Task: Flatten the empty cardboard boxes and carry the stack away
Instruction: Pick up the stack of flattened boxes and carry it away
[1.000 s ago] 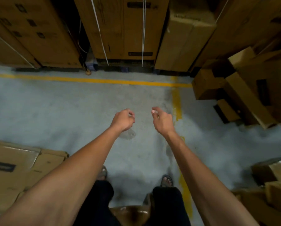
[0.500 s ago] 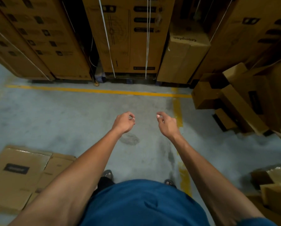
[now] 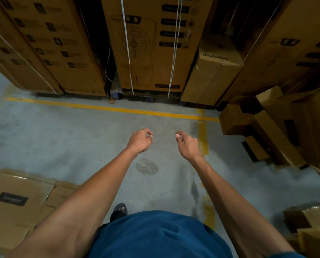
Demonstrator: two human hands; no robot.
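Observation:
Both my arms reach forward over bare grey concrete. My left hand [image 3: 140, 140] is loosely curled with nothing in it. My right hand [image 3: 188, 145] is curled the same way, about a hand's width to its right, also holding nothing. A flattened cardboard box [image 3: 16, 205] with a dark label lies on the floor at the lower left, well behind and left of my left hand. A jumble of open, empty cardboard boxes [image 3: 278, 131] leans at the right, an arm's length beyond my right hand.
Tall strapped cartons [image 3: 148, 45] stand in a row along the far side, behind a yellow floor line [image 3: 118, 109]. A smaller carton [image 3: 213, 75] leans among them. More crumpled boxes [image 3: 311, 226] sit at the lower right. One sandalled foot [image 3: 119, 210] shows below my blue shirt.
The view has tilted up and pulled back, showing more of the tall cartons and my blue shirt instead of my legs. My hands have drifted slightly apart and stay curled and empty.

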